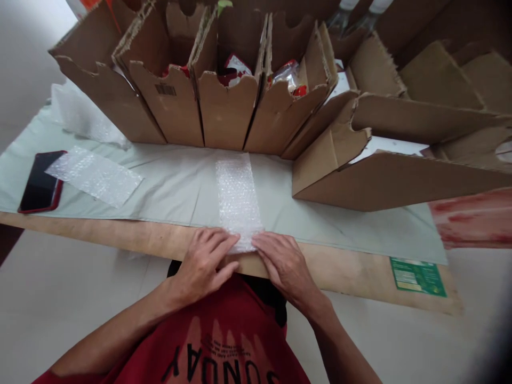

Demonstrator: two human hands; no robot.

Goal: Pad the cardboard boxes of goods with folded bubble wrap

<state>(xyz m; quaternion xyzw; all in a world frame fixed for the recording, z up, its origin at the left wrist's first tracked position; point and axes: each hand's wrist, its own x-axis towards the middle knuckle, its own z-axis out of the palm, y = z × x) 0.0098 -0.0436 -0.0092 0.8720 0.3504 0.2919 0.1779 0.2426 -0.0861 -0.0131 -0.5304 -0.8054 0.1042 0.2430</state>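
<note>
A strip of bubble wrap [237,197] lies lengthwise on the pale cloth [180,186], running from the cardboard bins to the table's near edge. My left hand [206,261] rests flat on the strip's near end, fingers stretched out and pressing down. My right hand [282,261] lies flat beside it on the same end, fingers extended toward the left hand. Whether anything sits under the fingers is hidden.
A row of cut cardboard bins [224,106] holding red-and-white packets stands at the back, with more bins [400,176] at the right. A second bubble wrap piece [94,176] and a dark phone [40,181] lie at the left. A green label [418,276] sits on the wooden edge.
</note>
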